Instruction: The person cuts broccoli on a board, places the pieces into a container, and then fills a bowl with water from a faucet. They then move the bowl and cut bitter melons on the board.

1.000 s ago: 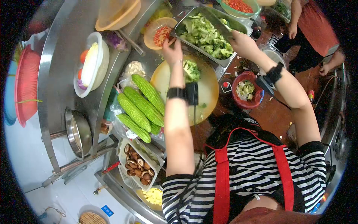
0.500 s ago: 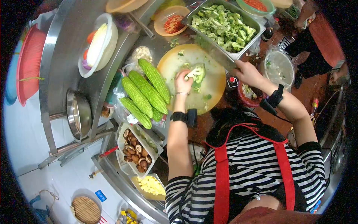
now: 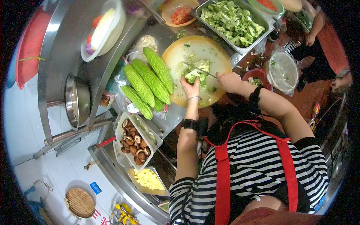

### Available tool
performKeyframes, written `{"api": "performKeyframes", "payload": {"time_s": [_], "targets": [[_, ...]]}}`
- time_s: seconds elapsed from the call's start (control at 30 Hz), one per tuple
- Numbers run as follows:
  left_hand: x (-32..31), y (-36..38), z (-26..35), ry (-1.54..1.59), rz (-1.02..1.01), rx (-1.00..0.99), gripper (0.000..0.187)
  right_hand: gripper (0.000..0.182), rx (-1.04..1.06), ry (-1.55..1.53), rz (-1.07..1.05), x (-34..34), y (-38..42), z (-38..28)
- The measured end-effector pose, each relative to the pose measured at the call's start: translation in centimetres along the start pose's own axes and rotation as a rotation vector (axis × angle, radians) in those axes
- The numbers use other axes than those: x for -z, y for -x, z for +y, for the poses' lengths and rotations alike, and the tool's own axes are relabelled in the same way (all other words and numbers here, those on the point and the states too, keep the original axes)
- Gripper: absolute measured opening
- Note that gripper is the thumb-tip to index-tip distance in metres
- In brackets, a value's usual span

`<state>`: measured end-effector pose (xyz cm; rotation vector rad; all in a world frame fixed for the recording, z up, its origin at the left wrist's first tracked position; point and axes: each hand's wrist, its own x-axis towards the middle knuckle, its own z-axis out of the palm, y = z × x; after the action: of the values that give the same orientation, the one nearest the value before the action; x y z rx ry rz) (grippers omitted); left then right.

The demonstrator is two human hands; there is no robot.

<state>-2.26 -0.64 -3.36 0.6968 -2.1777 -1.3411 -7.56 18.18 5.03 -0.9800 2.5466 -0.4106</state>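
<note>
On the round cutting board (image 3: 173,60), a head of broccoli (image 3: 200,75) sits with its florets partly cut. My left hand (image 3: 190,88) grips it from the near left side, fingers curled round its edge. In my right hand (image 3: 229,81) is a kitchen knife (image 3: 198,69), held by its handle, which my fingers hide. Its blade reaches leftward across the broccoli, seen nearly edge-on. Small green crumbs and bits lie scattered over the board. Beyond it stands a steel tray (image 3: 256,42) filled with cut broccoli (image 3: 232,24).
Several bitter melons (image 3: 152,77) lie left of the board. Nearer are a basket of mushrooms (image 3: 135,144) and a container of yellow pieces (image 3: 148,179). A bowl of chopped red pepper (image 3: 182,15) stands behind. At right are a lined bucket (image 3: 282,71) and another person's arm (image 3: 316,30).
My right hand has brought the knife left and down from beside the tray onto the broccoli. My left hand has shifted nearer with the broccoli, which is now turned florets up. The view has tilted slightly.
</note>
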Motion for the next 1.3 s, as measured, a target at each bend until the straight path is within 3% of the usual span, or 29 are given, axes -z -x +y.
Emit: {"api": "performKeyframes", "payload": {"time_s": [0.1, 0.17, 0.23, 0.3, 0.37, 0.4, 0.43, 0.5, 0.53, 0.63, 0.67, 0.7, 0.77, 0.83, 0.9, 0.97, 1.0, 1.1, 1.17, 1.23, 1.3], "targets": [[-0.2, -0.8, -0.2, 0.234, 0.007, 0.121, 0.057, 0.017, 0.038, 0.050, 0.035, 0.2, -0.6, -0.4], [1.1, -1.3, 2.6, 0.080, 0.039, 0.134, 0.049, 0.017, 0.043, 0.070, 0.042, 0.4, -1.2, -0.3], [2.0, -1.7, 3.2, 0.025, 0.059, -0.073, 0.041, 0.023, -0.011, 0.079, -0.072, -0.3, -1.9, -0.4], [2.7, -2.3, 3.2, 0.048, 0.109, -0.085, 0.039, 0.023, -0.036, 0.075, -0.084, -0.8, -1.7, -0.7], [3.9, -2.6, 5.3, -0.179, 0.089, -0.373, 0.041, 0.022, -0.056, 0.084, -0.081, 0.3, -2.5, 0.2], [4.4, -2.4, 6.5, -0.166, 0.044, -0.414, 0.041, 0.022, -0.031, 0.071, -0.051, 0.7, -2.0, 1.0], [4.9, -2.0, 6.1, -0.172, 0.040, -0.398, 0.041, 0.022, -0.005, 0.056, -0.029, 0.7, -1.4, 1.4], [5.0, -2.1, 5.2, -0.488, -0.026, -0.252, 0.036, 0.022, -0.018, 0.057, -0.031, 1.0, -0.9, 1.7], [5.1, -1.5, 4.7, -0.731, 0.024, -0.289, 0.034, 0.022, -0.022, 0.056, -0.042, 1.3, -0.5, 1.9], [4.1, 0.6, 7.0, -0.725, 0.114, -0.253, 0.036, 0.022, -0.028, 0.038, -0.023, 1.8, 0.3, 2.1], [3.0, 1.0, 6.9, -0.581, 0.043, -0.208, 0.040, 0.022, -0.031, 0.019, -0.001, 1.6, 0.7, 2.2], [1.9, 1.7, 8.3, -0.442, -0.083, -0.016, 0.049, 0.022, -0.034, 0.016, -0.008, 0.9, 0.7, 2.5], [-0.7, 2.4, 8.2, -0.476, -0.089, 0.055, 0.056, 0.022, 0.002, -0.006, 0.065, -0.6, 0.1, 3.3], [-1.9, 2.1, 6.6, -0.395, -0.006, -0.046, 0.060, 0.021, -0.032, -0.007, 0.016, 0.6, 0.4, 2.7], [-1.7, 1.6, 5.7, -0.288, 0.020, -0.062, 0.051, 0.023, -0.073, -0.008, -0.033, 1.9, 1.1, 2.7], [0.5, 1.1, 5.0, -0.493, -0.045, -0.434, 0.038, 0.024, -0.096, -0.023, -0.008, 2.2, 1.6, 3.0], [2.0, 1.1, 6.1, -0.625, -0.192, -0.588, 0.029, 0.024, -0.096, -0.028, -0.009, 2.0, 1.6, 3.3], [3.7, 1.2, 4.5, -0.570, -0.318, -0.688, 0.029, 0.026, -0.099, 0.000, -0.002, 1.9, 1.9, 3.9], [4.1, 1.6, 4.2, -0.558, -0.291, -0.676, 0.033, 0.027, -0.103, -0.021, 0.010, 2.9, 2.6, 3.2], [4.1, 2.3, 4.1, -0.334, -0.115, -0.476, 0.041, 0.027, -0.053, -0.011, 0.050, 3.4, 2.9, 2.5], [3.8, 2.8, 3.6, -0.372, -0.113, -0.450, 0.049, 0.027, 0.002, 0.000, 0.081, 3.2, 2.6, 1.9]]}}
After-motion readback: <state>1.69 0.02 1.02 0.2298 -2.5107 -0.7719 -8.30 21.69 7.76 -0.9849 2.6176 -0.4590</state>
